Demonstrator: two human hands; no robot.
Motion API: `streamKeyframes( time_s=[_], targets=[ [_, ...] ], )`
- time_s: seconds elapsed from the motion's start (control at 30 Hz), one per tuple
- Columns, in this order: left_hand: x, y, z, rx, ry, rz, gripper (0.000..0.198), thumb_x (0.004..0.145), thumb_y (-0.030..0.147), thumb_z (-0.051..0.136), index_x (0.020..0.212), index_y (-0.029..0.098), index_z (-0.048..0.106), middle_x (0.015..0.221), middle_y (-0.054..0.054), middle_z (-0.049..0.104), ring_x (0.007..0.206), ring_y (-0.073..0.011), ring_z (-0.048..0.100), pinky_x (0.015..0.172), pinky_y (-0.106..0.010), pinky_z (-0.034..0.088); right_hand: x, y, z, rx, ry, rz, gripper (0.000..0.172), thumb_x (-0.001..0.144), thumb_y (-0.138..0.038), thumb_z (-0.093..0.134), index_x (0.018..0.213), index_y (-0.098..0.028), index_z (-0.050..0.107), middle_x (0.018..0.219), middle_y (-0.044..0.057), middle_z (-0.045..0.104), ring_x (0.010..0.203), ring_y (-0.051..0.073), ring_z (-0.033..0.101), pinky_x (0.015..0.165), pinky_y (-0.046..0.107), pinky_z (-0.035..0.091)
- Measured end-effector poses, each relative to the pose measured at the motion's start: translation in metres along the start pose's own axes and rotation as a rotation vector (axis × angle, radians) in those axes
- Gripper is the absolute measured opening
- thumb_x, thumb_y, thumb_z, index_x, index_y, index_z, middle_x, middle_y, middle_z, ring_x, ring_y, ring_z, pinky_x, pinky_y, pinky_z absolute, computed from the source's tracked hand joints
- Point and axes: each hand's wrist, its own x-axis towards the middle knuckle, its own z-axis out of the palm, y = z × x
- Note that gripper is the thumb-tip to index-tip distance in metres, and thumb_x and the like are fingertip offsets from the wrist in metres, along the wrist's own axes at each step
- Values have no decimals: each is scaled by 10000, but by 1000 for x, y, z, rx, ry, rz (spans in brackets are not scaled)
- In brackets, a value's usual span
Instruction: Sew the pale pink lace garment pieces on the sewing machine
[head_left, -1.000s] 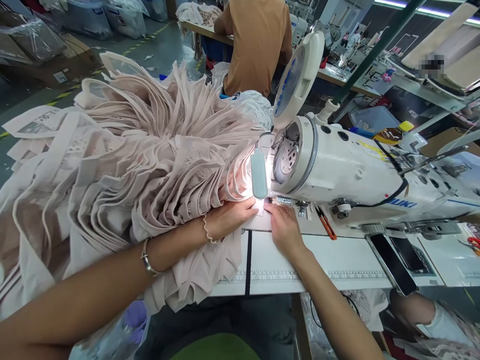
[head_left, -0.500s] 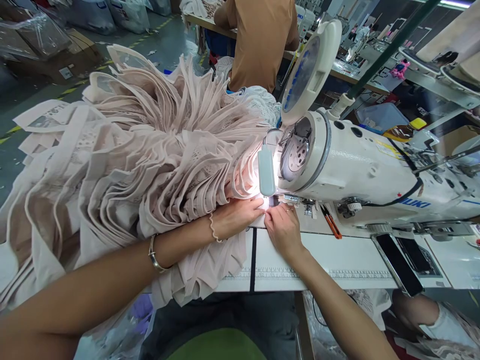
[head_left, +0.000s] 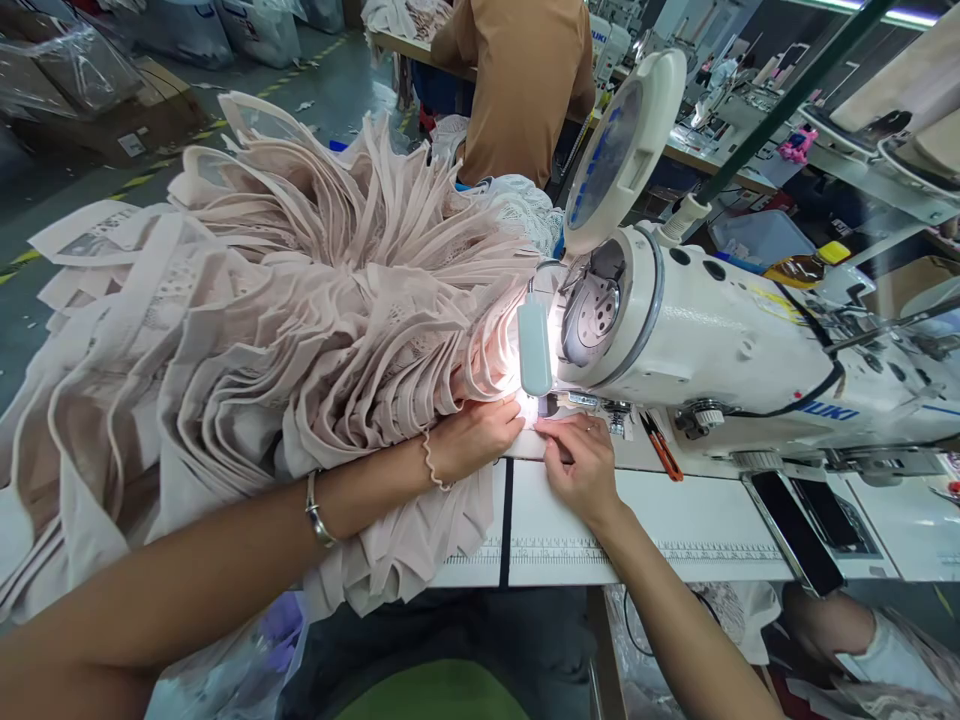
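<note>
A white sewing machine stands at the right, its lamp glaring over the needle area beside a grey-green guard. My left hand lies against the pale pink fabric pile, fingers closed at the lit edge; what they pinch is lost in the glare. Just right of it, my right hand has its index finger stretched toward the needle area and its thumb bent below, with a gap between them. Nothing shows in the right hand. The needle itself is hidden.
Orange-handled snips lie on the machine bed. A phone rests at the front edge, right of the printed ruler. A person in a brown shirt sits beyond the machine. Boxes stand back left.
My right hand has shifted slightly right, and its fingers have spread from a closed bunch, with the index finger now extended. The left hand has moved slightly left.
</note>
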Motion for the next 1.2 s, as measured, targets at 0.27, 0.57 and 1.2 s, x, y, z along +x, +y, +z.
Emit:
streamKeyframes(
  time_s=[0.27, 0.57, 1.2],
  targets=[
    [0, -2, -5, -162, -71, -104, 309, 1029, 112, 333, 864, 155, 590, 902, -50, 612, 759, -161, 564, 689, -284, 452, -4, 2, 2, -40, -111, 58, 383, 862, -80, 486, 984, -280, 789, 960, 27, 736, 958, 208, 656, 945, 393, 481],
    [-5, -8, -3, -329, -30, -58, 291, 1006, 110, 380, 1209, 189, 572, 1250, -104, 619, 1136, -219, 623, 1035, -391, 486, -6, 7, 3, -41, -129, 73, 419, 896, -58, 446, 944, -296, 787, 1137, 15, 747, 1085, 207, 651, 991, 402, 441],
    [6, -6, -8, -388, 20, -214, 358, 1067, 244, 283, 1309, 204, 543, 1386, -84, 603, 1192, -183, 613, 1033, -341, 496, -4, 15, 8, -93, -220, 76, 482, 833, -7, 433, 1114, -260, 733, 1266, 38, 714, 1120, 225, 647, 1019, 419, 459]
  ],
)
